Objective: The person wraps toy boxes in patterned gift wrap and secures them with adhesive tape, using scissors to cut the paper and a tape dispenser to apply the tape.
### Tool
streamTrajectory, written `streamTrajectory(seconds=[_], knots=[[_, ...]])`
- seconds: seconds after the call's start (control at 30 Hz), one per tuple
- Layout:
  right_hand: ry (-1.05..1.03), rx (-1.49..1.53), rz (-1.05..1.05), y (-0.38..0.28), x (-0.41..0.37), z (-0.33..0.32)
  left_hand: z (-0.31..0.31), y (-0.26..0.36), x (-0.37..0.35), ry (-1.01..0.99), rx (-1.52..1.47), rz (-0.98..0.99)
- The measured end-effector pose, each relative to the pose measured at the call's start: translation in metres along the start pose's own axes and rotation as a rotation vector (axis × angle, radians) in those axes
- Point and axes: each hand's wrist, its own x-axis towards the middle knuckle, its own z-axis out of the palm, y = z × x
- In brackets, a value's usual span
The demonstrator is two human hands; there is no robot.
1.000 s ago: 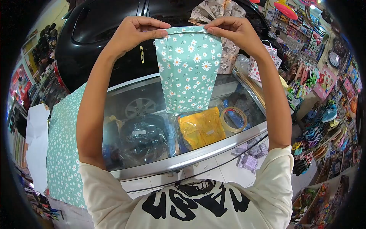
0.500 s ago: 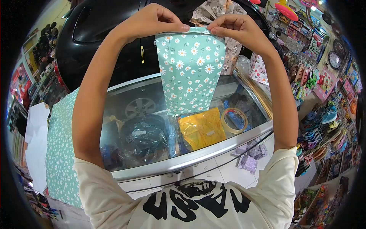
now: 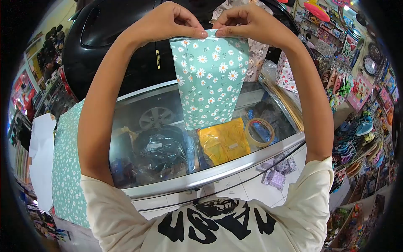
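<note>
A green paper bag (image 3: 212, 84) with white daisies stands upright on the glass counter, its top edge folded over. My left hand (image 3: 183, 23) pinches that fold near its middle, thumb along the edge. Right beside it my right hand (image 3: 245, 24) pinches the same fold, the two thumbs almost meeting. Whatever the bag holds inside is hidden. Just right of the bag's foot lies a roll of tape (image 3: 259, 132), close to a yellow plastic-wrapped packet (image 3: 224, 140).
The glass display counter (image 3: 168, 185) has a metal rim. Green daisy wrapping paper (image 3: 69, 168) and a white sheet (image 3: 40, 155) hang at the left. A black car (image 3: 117, 54) stands behind. Floral bags (image 3: 287, 75) are at the right, and purple packets (image 3: 275, 178) lie on the floor.
My right hand has slid left along the folded top edge, from the right corner to beside my left thumb. My left hand stays nearly in place, and the bag still stands upright.
</note>
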Motion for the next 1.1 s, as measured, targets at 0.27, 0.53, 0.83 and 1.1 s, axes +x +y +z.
streamTrajectory(seconds=[0.27, 0.53, 0.83, 1.1], knots=[[0.013, -0.168, -0.157, 0.020, 0.005, 0.010, 0.008, -0.004, 0.000, 0.029, 0.112, 0.143], [-0.046, -0.169, -0.082, 0.020, 0.012, 0.016, 0.006, -0.007, -0.003, -0.040, 0.036, 0.130], [-0.063, 0.163, -0.140, 0.034, -0.002, 0.009, 0.004, -0.015, -0.014, -0.044, -0.103, 0.162], [0.132, 0.243, -0.165, 0.042, -0.005, 0.018, 0.002, -0.013, -0.018, 0.037, -0.040, 0.174]])
